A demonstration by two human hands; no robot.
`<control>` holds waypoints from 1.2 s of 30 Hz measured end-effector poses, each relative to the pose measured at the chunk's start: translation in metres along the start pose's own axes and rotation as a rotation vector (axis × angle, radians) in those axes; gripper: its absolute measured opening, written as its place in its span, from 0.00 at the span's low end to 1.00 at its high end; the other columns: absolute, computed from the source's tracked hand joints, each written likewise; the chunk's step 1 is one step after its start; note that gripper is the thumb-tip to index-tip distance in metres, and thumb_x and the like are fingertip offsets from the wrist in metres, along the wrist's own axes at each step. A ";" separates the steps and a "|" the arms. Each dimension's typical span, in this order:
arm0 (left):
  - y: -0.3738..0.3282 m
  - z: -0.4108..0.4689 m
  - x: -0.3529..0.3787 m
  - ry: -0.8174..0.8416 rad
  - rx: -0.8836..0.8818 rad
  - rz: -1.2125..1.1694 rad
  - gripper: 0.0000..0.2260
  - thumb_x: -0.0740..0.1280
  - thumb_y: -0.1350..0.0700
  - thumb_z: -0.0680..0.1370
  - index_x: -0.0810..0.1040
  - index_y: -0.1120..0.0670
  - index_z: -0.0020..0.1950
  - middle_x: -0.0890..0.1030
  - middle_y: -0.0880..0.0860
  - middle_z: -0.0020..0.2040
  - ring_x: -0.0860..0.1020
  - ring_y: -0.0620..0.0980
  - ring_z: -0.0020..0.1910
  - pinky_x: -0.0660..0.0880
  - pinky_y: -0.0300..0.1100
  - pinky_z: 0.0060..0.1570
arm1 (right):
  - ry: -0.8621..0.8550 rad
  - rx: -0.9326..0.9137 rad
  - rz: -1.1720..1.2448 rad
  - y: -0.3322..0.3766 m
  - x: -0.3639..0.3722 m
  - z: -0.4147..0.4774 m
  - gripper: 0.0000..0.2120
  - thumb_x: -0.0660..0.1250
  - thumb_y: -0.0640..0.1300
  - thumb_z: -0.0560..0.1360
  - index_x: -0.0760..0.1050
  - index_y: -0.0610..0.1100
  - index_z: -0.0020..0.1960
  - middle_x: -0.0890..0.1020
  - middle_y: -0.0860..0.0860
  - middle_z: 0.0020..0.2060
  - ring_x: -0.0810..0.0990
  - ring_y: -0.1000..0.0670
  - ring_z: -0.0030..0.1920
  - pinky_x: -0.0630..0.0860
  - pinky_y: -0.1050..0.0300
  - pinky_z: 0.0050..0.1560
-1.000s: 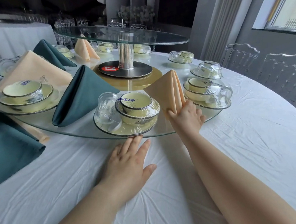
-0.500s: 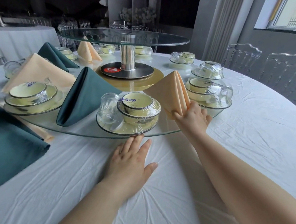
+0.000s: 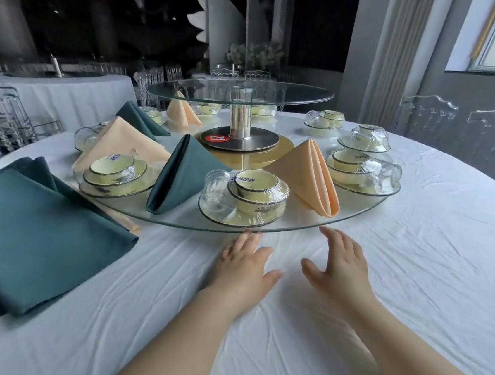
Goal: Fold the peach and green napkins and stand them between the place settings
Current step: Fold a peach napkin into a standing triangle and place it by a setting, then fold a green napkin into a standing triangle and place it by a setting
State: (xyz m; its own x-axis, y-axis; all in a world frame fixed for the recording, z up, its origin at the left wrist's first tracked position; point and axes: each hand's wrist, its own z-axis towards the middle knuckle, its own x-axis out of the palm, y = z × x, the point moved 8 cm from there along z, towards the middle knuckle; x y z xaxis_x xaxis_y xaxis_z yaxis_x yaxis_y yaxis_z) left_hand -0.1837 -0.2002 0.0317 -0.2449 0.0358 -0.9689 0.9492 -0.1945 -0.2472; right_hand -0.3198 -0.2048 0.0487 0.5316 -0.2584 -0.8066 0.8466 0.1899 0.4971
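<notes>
- Fingers [image 3: 247, 242] of the left hand [image 3: 242, 267] lie straight and flat on the tablecloth [image 3: 431, 259], holding nothing. Their tips reach the rim of the turntable [image 3: 290, 225]; contact with the glass cannot be told.
- Fingers [image 3: 329, 235] of the right hand [image 3: 340, 266] are spread and relaxed, thumb out to the side, gripping nothing. The hand sits low over the cloth, just short of the same rim.
- The 2 hands are near each other, palms down, with bare cloth between them.
- A peach napkin [image 3: 309, 177] stands folded in a cone on the turntable, its open end towards the rim, between the front setting [image 3: 244, 200] and the right setting [image 3: 360, 169]. Neither hand touches it.
- A green napkin [image 3: 180, 173] stands folded the same way between the front setting and the left setting [image 3: 115, 173].
- Further round the glass stand 3 more folded napkins: peach [image 3: 119, 142], green [image 3: 141, 119], peach [image 3: 182, 114].
- A green stack [image 3: 30, 228] of unfolded napkins lies flat on the cloth at the left, with a peach edge [image 3: 124, 221] showing from under it.
- Each setting is a film-wrapped bowl, plates and a tipped glass.
- A metal post [image 3: 240, 117] at the centre carries an upper glass tier [image 3: 306, 92]; a red card [image 3: 215, 138] marked 21 lies at its base.
- Clear chairs [image 3: 425, 113] stand at the right.
</notes>
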 end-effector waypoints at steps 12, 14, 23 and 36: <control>0.169 -0.132 -0.080 -0.354 -0.367 -0.019 0.25 0.58 0.43 0.77 0.59 0.48 0.73 0.53 0.47 0.75 0.47 0.46 0.75 0.47 0.38 0.68 | 0.109 -0.114 -0.235 0.007 0.015 -0.018 0.13 0.58 0.51 0.77 0.70 0.49 0.60 0.72 0.52 0.62 0.66 0.48 0.65 0.59 0.60 0.60; 0.209 -0.153 -0.080 -0.286 -0.525 0.027 0.28 0.59 0.43 0.77 0.54 0.49 0.74 0.50 0.48 0.76 0.45 0.47 0.75 0.47 0.42 0.70 | 0.110 -0.110 -0.237 0.007 0.016 -0.017 0.14 0.58 0.51 0.77 0.71 0.48 0.60 0.72 0.51 0.62 0.66 0.48 0.65 0.59 0.59 0.60; 0.278 -0.182 -0.074 -0.481 -0.583 -0.082 0.14 0.69 0.57 0.74 0.79 0.57 0.59 0.75 0.56 0.63 0.68 0.54 0.68 0.55 0.49 0.68 | 0.120 -0.098 -0.217 0.007 0.016 -0.017 0.14 0.60 0.50 0.76 0.71 0.48 0.60 0.72 0.50 0.63 0.66 0.46 0.65 0.60 0.58 0.62; 0.232 -0.152 -0.133 -0.702 -0.377 -0.146 0.04 0.71 0.63 0.71 0.84 0.62 0.43 0.83 0.57 0.46 0.78 0.55 0.50 0.67 0.41 0.53 | 0.081 -0.100 -0.207 0.004 0.017 -0.017 0.13 0.61 0.49 0.75 0.73 0.47 0.59 0.73 0.50 0.61 0.68 0.46 0.63 0.61 0.56 0.62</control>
State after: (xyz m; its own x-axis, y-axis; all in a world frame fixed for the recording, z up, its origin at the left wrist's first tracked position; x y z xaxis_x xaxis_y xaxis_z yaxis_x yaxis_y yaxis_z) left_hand 0.0996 -0.1013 0.1014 -0.3189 -0.6128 -0.7230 0.8702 0.1130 -0.4796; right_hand -0.3080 -0.1922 0.0315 0.3400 -0.2252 -0.9131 0.9285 0.2344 0.2879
